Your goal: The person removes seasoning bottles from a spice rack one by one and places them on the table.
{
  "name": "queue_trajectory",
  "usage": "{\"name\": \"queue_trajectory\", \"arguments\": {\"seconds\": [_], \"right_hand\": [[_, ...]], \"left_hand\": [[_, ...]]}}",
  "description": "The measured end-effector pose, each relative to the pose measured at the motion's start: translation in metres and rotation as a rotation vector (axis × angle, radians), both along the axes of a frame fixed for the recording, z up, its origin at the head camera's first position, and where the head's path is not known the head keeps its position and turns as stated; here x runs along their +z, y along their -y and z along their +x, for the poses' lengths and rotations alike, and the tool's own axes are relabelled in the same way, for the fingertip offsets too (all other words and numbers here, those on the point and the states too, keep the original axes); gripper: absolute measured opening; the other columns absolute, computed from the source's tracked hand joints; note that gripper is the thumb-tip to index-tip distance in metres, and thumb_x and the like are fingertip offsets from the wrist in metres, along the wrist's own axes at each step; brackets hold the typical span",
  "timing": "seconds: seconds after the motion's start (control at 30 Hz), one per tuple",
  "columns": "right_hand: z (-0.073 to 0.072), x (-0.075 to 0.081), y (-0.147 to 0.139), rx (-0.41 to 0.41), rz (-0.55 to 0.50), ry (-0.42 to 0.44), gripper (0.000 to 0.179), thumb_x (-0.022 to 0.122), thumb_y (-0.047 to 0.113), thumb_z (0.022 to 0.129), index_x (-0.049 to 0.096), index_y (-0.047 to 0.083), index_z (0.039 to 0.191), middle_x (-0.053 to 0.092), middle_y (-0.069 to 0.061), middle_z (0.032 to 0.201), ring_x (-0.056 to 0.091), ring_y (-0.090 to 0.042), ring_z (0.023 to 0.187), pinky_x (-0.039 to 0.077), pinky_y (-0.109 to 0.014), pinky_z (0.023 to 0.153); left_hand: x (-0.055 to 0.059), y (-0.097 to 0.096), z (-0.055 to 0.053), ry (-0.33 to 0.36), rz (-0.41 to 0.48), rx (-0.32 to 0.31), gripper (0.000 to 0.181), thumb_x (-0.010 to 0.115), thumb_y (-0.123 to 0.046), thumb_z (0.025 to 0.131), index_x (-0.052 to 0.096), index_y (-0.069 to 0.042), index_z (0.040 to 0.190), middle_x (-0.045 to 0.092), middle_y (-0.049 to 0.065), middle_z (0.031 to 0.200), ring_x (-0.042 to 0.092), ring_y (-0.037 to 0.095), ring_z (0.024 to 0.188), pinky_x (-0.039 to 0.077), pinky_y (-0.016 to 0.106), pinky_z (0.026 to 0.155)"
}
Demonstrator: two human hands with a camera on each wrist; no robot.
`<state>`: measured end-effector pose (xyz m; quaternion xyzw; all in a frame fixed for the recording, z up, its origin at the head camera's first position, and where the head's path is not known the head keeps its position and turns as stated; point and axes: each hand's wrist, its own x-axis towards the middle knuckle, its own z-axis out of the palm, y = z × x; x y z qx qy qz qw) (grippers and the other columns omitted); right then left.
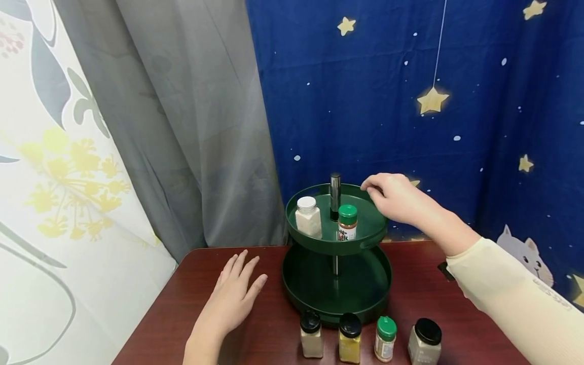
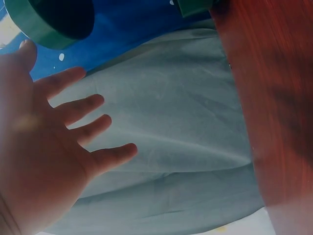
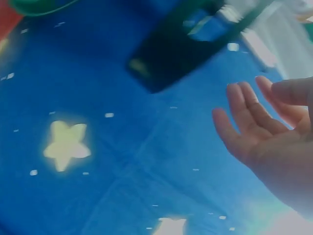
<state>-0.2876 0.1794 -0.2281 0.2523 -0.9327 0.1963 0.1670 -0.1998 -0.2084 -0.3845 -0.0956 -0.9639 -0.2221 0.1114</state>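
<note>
A green two-tier round rack (image 1: 337,247) stands on the table with a dark metal post through its middle. My right hand (image 1: 397,197) is at the right rim of the upper tier, its fingers loosely bent and holding nothing; the right wrist view shows those fingers (image 3: 249,112) beside the blurred green tray. My left hand (image 1: 232,294) hovers left of the rack with fingers spread, palm visible in the left wrist view. On the upper tier sit a white-capped jar (image 1: 308,218) of pale powder and a green-capped spice bottle (image 1: 348,223) with reddish contents.
Along the front of the rack stand two black-capped bottles, one greyish (image 1: 312,337) and one yellow (image 1: 350,342), a small green-capped bottle (image 1: 385,342) and a wider black-capped jar (image 1: 425,342). Grey and blue star-patterned curtains hang behind the dark red table (image 1: 169,314).
</note>
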Motion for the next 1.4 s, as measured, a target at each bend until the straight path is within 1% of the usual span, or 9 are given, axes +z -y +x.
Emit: {"name": "queue_trajectory", "arguments": {"seconds": [0.1, 0.23, 0.4, 0.5, 0.73, 0.93, 1.07, 1.27, 1.4], "right_hand": [[0.016, 0.007, 0.008, 0.040, -0.040, -0.005, 0.029, 0.051, 0.016, 0.112, 0.074, 0.008, 0.128, 0.074, -0.015, 0.124, 0.066, -0.023, 0.091, 0.055, -0.042, 0.079], [0.033, 0.009, 0.019, 0.090, -0.057, -0.016, 0.030, 0.056, 0.025, 0.112, 0.072, 0.010, 0.133, 0.072, -0.012, 0.128, 0.069, -0.020, 0.095, 0.060, -0.044, 0.083], [0.043, 0.005, 0.031, 0.118, -0.010, 0.024, 0.037, 0.065, 0.031, 0.108, 0.069, 0.009, 0.137, 0.070, -0.012, 0.131, 0.067, -0.011, 0.084, 0.062, -0.039, 0.080], [0.044, 0.001, 0.036, 0.122, 0.026, 0.041, 0.041, 0.069, 0.032, 0.105, 0.068, 0.008, 0.138, 0.071, -0.013, 0.132, 0.065, -0.009, 0.080, 0.063, -0.037, 0.080], [0.044, -0.005, 0.041, 0.148, 0.055, 0.035, 0.037, 0.072, 0.026, 0.104, 0.069, 0.007, 0.135, 0.074, -0.009, 0.114, 0.060, -0.012, 0.079, 0.057, -0.029, 0.071], [0.044, -0.005, 0.042, 0.142, 0.062, 0.020, 0.034, 0.070, 0.022, 0.104, 0.069, 0.007, 0.135, 0.074, -0.010, 0.120, 0.063, -0.015, 0.088, 0.058, -0.033, 0.077], [0.044, -0.004, 0.041, 0.133, 0.053, 0.034, 0.034, 0.070, 0.023, 0.105, 0.069, 0.008, 0.135, 0.073, -0.011, 0.122, 0.063, -0.016, 0.088, 0.057, -0.032, 0.075], [0.047, 0.001, 0.040, 0.120, 0.020, 0.035, 0.034, 0.072, 0.024, 0.104, 0.069, 0.009, 0.134, 0.073, -0.009, 0.112, 0.062, -0.014, 0.081, 0.055, -0.029, 0.068], [0.050, 0.008, 0.039, 0.108, -0.006, 0.006, 0.035, 0.072, 0.024, 0.103, 0.069, 0.009, 0.134, 0.072, -0.007, 0.107, 0.061, -0.015, 0.080, 0.054, -0.030, 0.068]], "left_hand": [[0.000, 0.001, -0.001, 0.004, -0.004, 0.000, 0.069, 0.043, -0.061, 0.111, 0.045, -0.015, 0.163, 0.027, 0.015, 0.176, 0.019, 0.042, 0.165, 0.020, 0.072, 0.129], [0.001, 0.002, -0.001, 0.012, -0.014, 0.002, 0.071, 0.042, -0.063, 0.110, 0.042, -0.016, 0.165, 0.024, 0.013, 0.177, 0.016, 0.041, 0.166, 0.018, 0.074, 0.128], [0.001, 0.002, 0.000, 0.013, -0.012, 0.012, 0.075, 0.042, -0.065, 0.109, 0.040, -0.017, 0.166, 0.018, 0.014, 0.179, 0.013, 0.043, 0.166, 0.017, 0.075, 0.128], [0.001, 0.001, 0.002, 0.024, -0.004, 0.023, 0.080, 0.041, -0.070, 0.107, 0.037, -0.018, 0.167, 0.012, 0.013, 0.181, 0.008, 0.044, 0.167, 0.015, 0.076, 0.128], [-0.002, 0.001, 0.002, 0.056, -0.027, 0.038, 0.090, 0.034, -0.081, 0.102, 0.029, -0.023, 0.170, 0.006, 0.008, 0.182, 0.003, 0.041, 0.168, 0.011, 0.075, 0.129], [-0.005, 0.002, 0.001, 0.058, -0.044, 0.051, 0.088, 0.033, -0.079, 0.104, 0.028, -0.022, 0.171, 0.006, 0.009, 0.182, 0.003, 0.040, 0.168, 0.010, 0.076, 0.129], [-0.005, 0.002, 0.002, 0.055, -0.049, 0.058, 0.087, 0.031, -0.078, 0.105, 0.026, -0.022, 0.171, 0.005, 0.010, 0.182, 0.003, 0.040, 0.168, 0.009, 0.077, 0.128], [-0.004, 0.003, 0.002, 0.052, -0.056, 0.064, 0.086, 0.032, -0.076, 0.106, 0.026, -0.021, 0.171, 0.003, 0.010, 0.182, 0.002, 0.040, 0.169, 0.008, 0.078, 0.128], [-0.003, 0.004, 0.003, 0.050, -0.056, 0.066, 0.083, 0.035, -0.072, 0.107, 0.026, -0.020, 0.171, 0.003, 0.010, 0.182, 0.002, 0.040, 0.168, 0.008, 0.079, 0.127]]}}
